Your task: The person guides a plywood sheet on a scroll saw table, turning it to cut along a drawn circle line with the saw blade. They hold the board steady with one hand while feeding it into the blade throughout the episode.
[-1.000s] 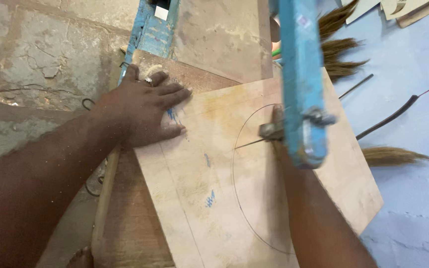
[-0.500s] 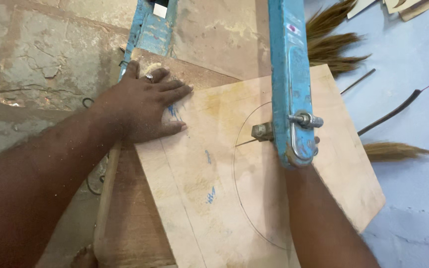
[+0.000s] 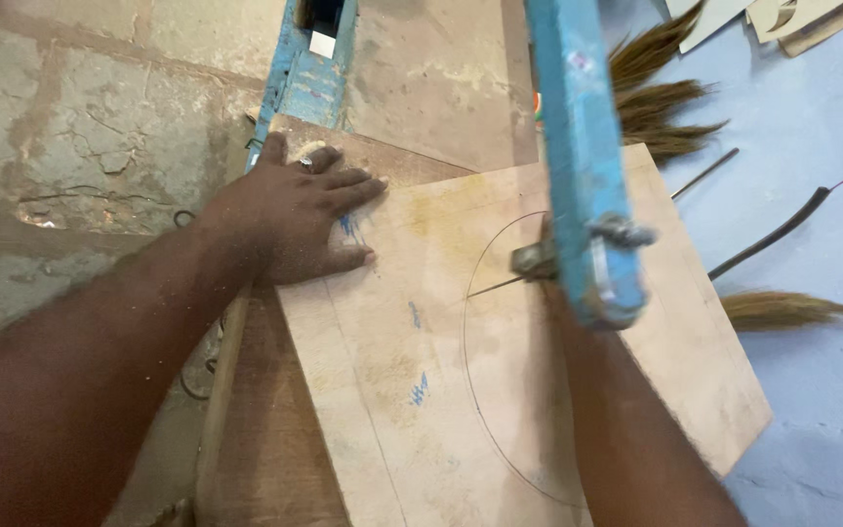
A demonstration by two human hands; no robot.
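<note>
Left hand (image 3: 290,220) flat, fingers (image 3: 348,185) spread, pressing plywood sheet (image 3: 500,390) with pencilled arc, right hand hidden behind blue saw frame (image 3: 578,166), grip unreadable, broom (image 3: 665,107) beyond

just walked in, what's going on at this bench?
A person is sawing a plywood sheet with a blue-framed hand saw, its blade at a pencilled curve. The left hand lies flat on the sheet's corner, pinning it down. The right hand is hidden behind the saw frame; only its forearm shows. Brooms lie on the blue floor.
</note>
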